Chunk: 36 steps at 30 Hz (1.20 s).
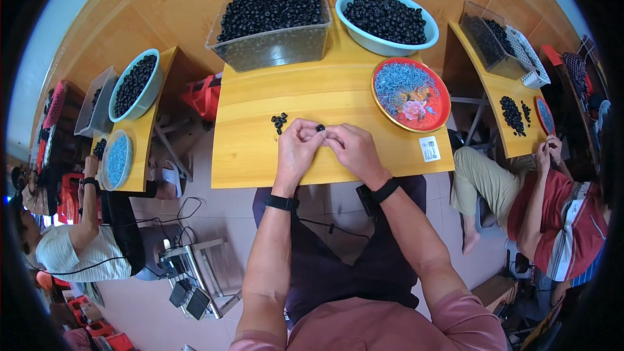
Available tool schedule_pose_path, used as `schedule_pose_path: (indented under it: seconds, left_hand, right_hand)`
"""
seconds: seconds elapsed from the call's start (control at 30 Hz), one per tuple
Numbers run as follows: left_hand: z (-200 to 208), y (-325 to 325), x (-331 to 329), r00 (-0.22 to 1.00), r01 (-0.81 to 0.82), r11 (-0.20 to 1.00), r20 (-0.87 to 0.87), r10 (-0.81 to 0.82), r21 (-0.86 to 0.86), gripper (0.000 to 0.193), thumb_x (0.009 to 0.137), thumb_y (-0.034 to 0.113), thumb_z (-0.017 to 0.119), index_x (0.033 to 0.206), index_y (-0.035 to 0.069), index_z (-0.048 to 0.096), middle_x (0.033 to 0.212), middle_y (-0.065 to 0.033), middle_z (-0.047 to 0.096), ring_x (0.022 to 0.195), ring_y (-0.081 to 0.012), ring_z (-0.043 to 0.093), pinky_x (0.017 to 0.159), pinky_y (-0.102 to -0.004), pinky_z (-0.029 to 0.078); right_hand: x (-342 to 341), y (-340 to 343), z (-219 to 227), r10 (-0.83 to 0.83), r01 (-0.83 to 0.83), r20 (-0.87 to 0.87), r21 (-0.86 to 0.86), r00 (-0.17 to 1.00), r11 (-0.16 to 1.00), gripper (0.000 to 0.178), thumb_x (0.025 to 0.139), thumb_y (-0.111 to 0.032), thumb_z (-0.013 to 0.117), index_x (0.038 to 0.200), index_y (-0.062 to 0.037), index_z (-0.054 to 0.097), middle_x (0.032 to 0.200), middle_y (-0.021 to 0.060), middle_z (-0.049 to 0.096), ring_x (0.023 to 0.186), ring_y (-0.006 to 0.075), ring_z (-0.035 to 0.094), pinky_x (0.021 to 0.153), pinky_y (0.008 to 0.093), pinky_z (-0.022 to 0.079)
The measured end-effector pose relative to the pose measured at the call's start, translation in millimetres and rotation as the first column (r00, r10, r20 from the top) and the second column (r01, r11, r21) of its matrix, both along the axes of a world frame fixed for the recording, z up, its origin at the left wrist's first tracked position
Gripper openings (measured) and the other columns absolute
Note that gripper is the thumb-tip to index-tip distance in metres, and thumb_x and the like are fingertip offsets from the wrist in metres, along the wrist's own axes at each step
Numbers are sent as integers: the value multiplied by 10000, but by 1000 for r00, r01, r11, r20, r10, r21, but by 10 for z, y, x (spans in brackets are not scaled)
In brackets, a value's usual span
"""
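Observation:
Both hands meet above the near middle of the yellow table [260, 162]. My left hand [298, 149] is closed, pinching a small round black part [320, 128] at its fingertips. Right beside it, my right hand [354, 151] is closed too, its fingertips pressed together against the left ones; what they hold is hidden. A little pile of loose black parts [279, 121] lies on the table just left of my left hand. To the right, a round red tray [444, 109] with a flower print carries many small bluish, shiny pieces [404, 83].
At the back stand a clear plastic bin [279, 52] and a light blue basin [388, 47], both full of black parts. A white label [429, 149] sticks near the right edge. Co-workers sit at a left table [159, 101] and a right table [513, 146].

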State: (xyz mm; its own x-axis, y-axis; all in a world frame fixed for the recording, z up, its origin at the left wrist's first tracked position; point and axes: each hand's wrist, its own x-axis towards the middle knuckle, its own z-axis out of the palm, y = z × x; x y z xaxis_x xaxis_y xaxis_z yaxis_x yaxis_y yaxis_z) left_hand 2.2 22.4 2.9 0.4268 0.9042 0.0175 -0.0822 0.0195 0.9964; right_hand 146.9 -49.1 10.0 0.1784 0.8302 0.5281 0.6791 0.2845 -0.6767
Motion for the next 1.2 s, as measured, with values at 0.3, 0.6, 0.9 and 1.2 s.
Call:
schedule_pose_path:
  seconds: [0.3, 0.6, 0.9, 1.2]
  left_hand:
    - [16, -6, 26, 999, 15, 999, 30, -14, -44, 128, 951, 9, 700, 1034, -6, 604, 852, -67, 724, 752, -99, 695, 609, -210, 491]
    - [-35, -57, -42, 976, 2, 980, -212, 41, 200, 142, 922, 40, 737, 1006, -31, 647, 796, -21, 666, 711, -63, 589, 663, -219, 499]
    - [64, -138, 13, 936, 41, 919, -337, 102, 392, 172, 875, 111, 794, 904, -18, 686, 669, -30, 622, 614, -85, 551, 594, -265, 483]
    - [55, -117, 4, 925, 13, 906, -348, 149, 424, 171, 866, 98, 788, 941, -16, 685, 701, -52, 647, 615, -105, 572, 595, -279, 494]
  right_hand:
    - [50, -7, -68, -13, -12, -237, -102, 971, 995, 151, 863, -74, 727, 994, -4, 701, 894, 149, 727, 812, 276, 729, 718, 359, 565]
    - [31, 53, -103, -128, 41, -454, -197, 882, 979, 143, 873, -66, 718, 985, 22, 712, 858, 167, 746, 740, 243, 749, 677, 337, 574]
    - [75, 8, -121, -141, 94, -298, -167, 944, 981, 113, 907, -91, 683, 959, 2, 722, 817, 146, 747, 720, 224, 753, 676, 331, 577]
    - [102, 42, -53, 1, -3, -218, -7, 976, 1000, 131, 879, -70, 719, 987, -7, 758, 865, 135, 729, 755, 234, 705, 675, 328, 541]
